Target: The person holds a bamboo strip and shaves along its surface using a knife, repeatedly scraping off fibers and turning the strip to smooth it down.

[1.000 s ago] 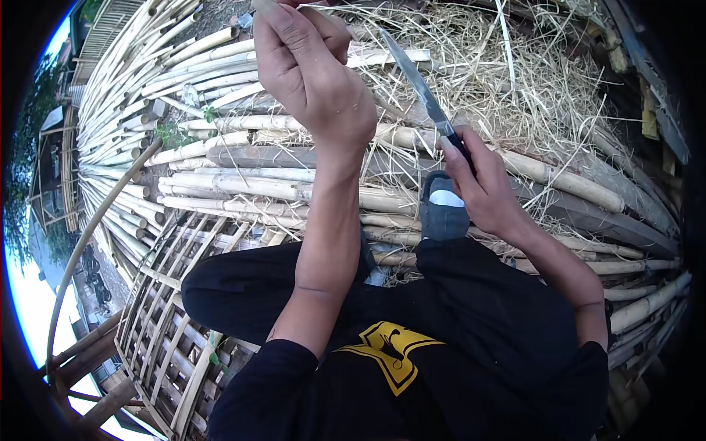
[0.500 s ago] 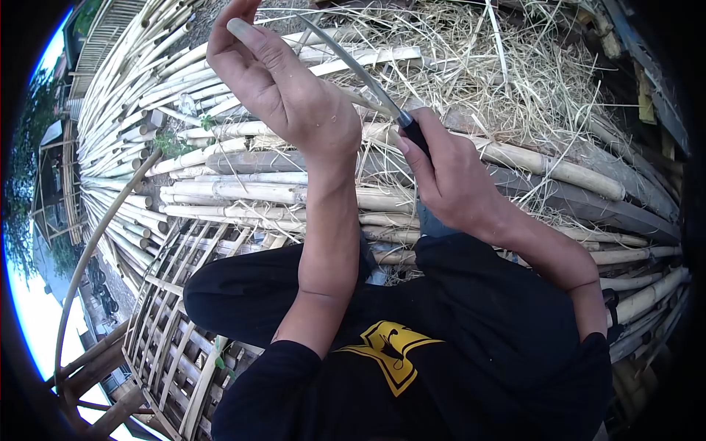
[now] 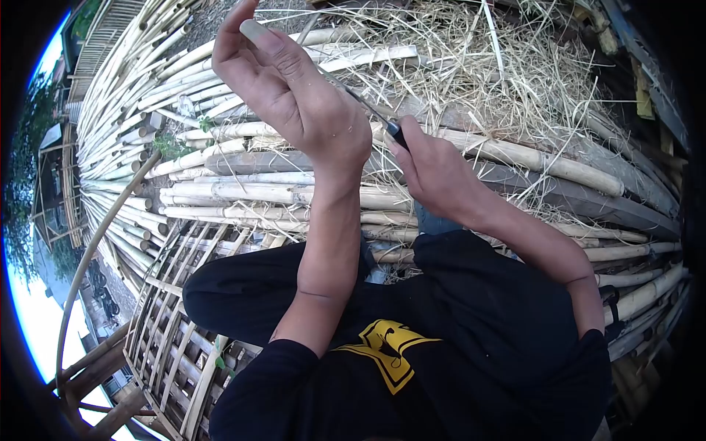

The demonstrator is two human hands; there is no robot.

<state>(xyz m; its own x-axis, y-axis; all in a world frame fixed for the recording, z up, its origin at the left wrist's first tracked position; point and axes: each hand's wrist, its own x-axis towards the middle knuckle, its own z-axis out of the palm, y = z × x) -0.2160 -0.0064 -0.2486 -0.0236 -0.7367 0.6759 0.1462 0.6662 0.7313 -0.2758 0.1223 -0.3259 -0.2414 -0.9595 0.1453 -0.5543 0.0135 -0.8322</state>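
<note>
My right hand is closed round the black handle of a knife. Its narrow blade slants up and left, appears nearly edge-on, and passes behind the base of my left thumb. My left hand is raised with the palm side showing, its fingers curled and the thumb lying towards them. What those fingers grip, if anything, is hidden. A thin pale strip shows just beyond the left thumb; whether the hand touches it I cannot tell.
Pale shavings lie heaped beyond my hands. Bamboo poles spread across the ground in front of my legs and to the left. A woven bamboo lattice stands at my left, beside a curved pole.
The knife and my right hand have shifted slightly left, and the blade has turned from showing its flat to nearly edge-on. My left hand has moved slightly right.
</note>
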